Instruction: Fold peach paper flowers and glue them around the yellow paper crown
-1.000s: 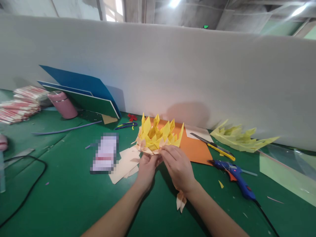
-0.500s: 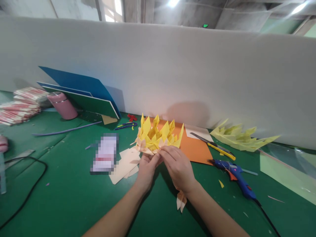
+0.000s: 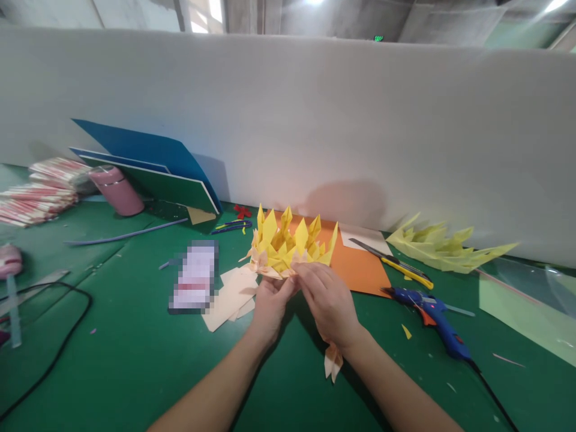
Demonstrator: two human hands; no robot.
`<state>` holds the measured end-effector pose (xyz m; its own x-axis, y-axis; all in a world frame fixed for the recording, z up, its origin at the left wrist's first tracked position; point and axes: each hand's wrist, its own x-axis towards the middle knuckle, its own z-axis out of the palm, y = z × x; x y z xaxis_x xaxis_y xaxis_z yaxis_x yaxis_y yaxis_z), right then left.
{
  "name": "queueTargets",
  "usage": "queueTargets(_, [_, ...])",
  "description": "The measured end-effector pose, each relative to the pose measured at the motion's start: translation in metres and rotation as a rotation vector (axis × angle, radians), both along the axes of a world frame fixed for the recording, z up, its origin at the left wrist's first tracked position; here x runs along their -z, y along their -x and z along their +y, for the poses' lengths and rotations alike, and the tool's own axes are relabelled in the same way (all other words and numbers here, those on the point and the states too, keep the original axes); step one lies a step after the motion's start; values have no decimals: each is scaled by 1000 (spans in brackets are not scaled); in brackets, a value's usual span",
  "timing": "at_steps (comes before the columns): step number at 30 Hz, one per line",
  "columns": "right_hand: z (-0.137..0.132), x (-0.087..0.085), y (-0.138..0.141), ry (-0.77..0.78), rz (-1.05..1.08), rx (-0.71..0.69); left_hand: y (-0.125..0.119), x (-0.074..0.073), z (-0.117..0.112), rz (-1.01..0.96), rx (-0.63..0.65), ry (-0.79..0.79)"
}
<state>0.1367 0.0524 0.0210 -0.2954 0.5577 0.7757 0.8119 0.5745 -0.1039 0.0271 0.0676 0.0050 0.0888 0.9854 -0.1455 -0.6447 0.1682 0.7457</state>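
A yellow folded-paper crown [image 3: 288, 237] with pointed tips is held up over the table in front of me. Peach folded-paper pieces [image 3: 260, 261] sit along its lower left and front edge. Beneath the near edge, my left hand [image 3: 270, 306] grips the crown, thumb pointing up towards the rim. My right hand [image 3: 327, 297] pinches a peach piece against the front of the crown; its fingertips partly hide that spot. One more peach folded piece [image 3: 333, 362] lies on the table below my right wrist.
Right of my hands are a blue glue gun [image 3: 434, 309], a yellow box cutter [image 3: 407, 270], orange paper [image 3: 360, 270] and a second paler yellow folded piece [image 3: 450, 246]. To the left are peach sheets [image 3: 227, 303], a phone [image 3: 193, 279], a pink bottle [image 3: 117, 191] and leaning boards [image 3: 153, 159].
The view has shifted slightly. Both hands keep their hold on the crown, the right fingers still pressed at its front edge.
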Motion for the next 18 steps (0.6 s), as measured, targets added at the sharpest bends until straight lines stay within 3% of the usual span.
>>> queueTargets(18, [1,0,-1,21,3,-23,1,0,1,18,22,-33])
